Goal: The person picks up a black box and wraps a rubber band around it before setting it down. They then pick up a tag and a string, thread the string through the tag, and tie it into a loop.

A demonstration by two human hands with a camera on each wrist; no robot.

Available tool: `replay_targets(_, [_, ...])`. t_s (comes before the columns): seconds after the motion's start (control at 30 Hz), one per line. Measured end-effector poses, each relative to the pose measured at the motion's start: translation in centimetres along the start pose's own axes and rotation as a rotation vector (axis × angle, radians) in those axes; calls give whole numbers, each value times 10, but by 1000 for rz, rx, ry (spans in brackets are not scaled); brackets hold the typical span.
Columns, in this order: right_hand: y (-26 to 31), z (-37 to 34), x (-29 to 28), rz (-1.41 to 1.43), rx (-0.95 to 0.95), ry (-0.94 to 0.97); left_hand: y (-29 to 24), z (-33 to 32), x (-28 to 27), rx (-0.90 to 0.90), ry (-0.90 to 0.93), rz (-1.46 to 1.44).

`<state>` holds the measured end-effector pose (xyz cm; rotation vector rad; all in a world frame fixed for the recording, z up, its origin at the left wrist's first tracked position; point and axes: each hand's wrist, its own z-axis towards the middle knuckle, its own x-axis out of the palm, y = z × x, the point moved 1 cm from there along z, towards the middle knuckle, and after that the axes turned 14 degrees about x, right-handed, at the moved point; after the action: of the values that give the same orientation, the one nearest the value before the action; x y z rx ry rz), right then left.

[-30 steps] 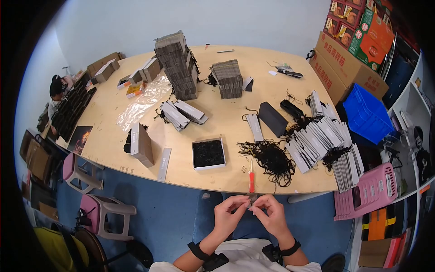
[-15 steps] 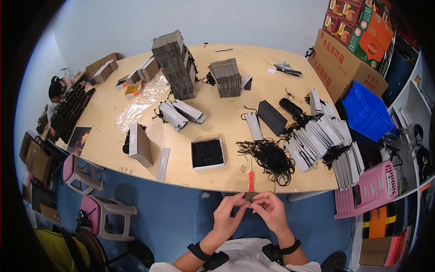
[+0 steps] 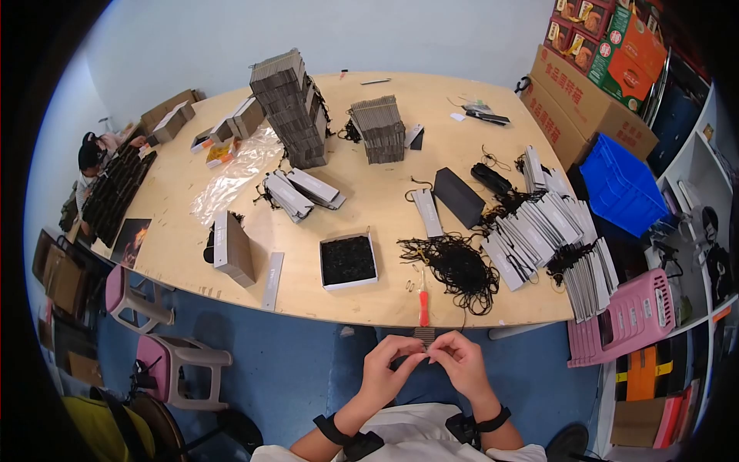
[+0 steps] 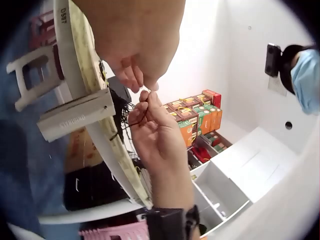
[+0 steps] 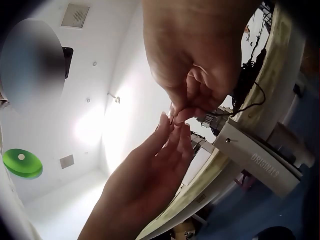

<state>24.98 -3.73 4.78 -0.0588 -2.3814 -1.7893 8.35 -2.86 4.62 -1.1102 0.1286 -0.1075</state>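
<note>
Both hands meet just off the table's front edge, fingertip to fingertip. My left hand (image 3: pixel 387 363) pinches the end of a thin black cord (image 5: pixel 245 107) between thumb and fingers. The same cord runs through the curled fingers of my right hand (image 3: pixel 460 365), whose thumb and forefinger pinch it close beside the left fingertips. Just beyond the hands sits a stack of grey tags (image 5: pixel 257 159), its front one printed ORIGINALS and pierced with a hole. The cord trails down toward this stack. Fingers partly hide the pinched end.
On the table (image 3: pixel 369 312) lie a red-handled tool (image 3: pixel 423 308), a white box of black bits (image 3: pixel 348 262), a tangle of black cords (image 3: pixel 454 269) and fanned grey tags (image 3: pixel 539 239). Tall tag stacks (image 3: pixel 289 112) stand farther back. Another person (image 3: pixel 91 162) sits at far left.
The hands stay at the table edge, with small finger shifts; the left fingertips have drawn in against the right ones. The head view has shifted slightly.
</note>
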Motion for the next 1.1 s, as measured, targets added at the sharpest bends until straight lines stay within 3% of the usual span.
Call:
replay_targets(0.07, [-2,-1,3,29,3,13,0,0,2,-40,29,-83])
replay_targets(0.13, [-4,-1,6,58,6,25,1,-2,4,-102,-61,-233])
replay_targets(0.33, [-2,-2,10,113,-30,28,6,-7,3,-113,-127,-315])
replay_targets(0.47, [8,-6,-1,187,104,211,11,-5,-1,-130,-187,-337])
replay_targets(0.57, [10,-12,-27,294,127,361,11,2,-15,-30,-245,-62])
replay_targets(0.63, [17,-18,-43,574,-62,469,12,6,-26,50,-251,75])
replay_targets(0.67, [19,-19,-49,572,-60,470,9,8,-31,107,-243,168])
replay_targets(0.73, [23,-23,-60,703,-236,403,6,10,-36,101,-247,189])
replay_targets(0.93, [32,-20,-71,651,-338,68,2,8,-41,117,-251,267])
replay_targets(1.0, [48,-16,-57,602,-336,-11,0,4,-37,115,-166,257])
replay_targets(1.07, [61,-14,-38,-10,-86,-233,-2,1,-31,143,-27,182])
replay_targets(1.1, [59,-11,-30,-9,-83,-223,-6,-2,-24,119,26,104])
